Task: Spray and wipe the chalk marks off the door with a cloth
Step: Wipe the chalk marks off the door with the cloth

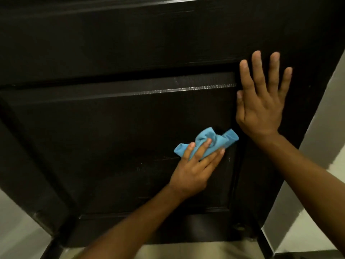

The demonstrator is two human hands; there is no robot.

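**Wiping a dark panelled door with a blue cloth**

Pressing a crumpled light-blue microfibre cloth (205,142) against the dark brown, almost black wooden panelled door (112,53), the left hand (194,169) lies on the lower recessed panel, close to that panel's right edge. Its fingers (200,150) are stretched forward over the cloth, slightly spread, holding the fabric flat to the wood rather than bunching it in a fist; folds of cloth stick out above and to both sides of the fingertips.

Up and to the right, the right hand (261,101) is laid flat on the door with all fingers straight and fanned apart. Its palm sits on the vertical frame piece beside the recessed panel, and its thumb reaches over the panel's moulded edge. It holds nothing.

Faint whitish chalk marks (139,168) show on the panel to the left of the left hand, a small pale streak (229,159) lies just right of its fingertips, and another light smudge (176,81) sits on the horizontal moulding above. Pale wall (317,146) runs along the door's right side, and light floor (15,230) shows at the lower left.
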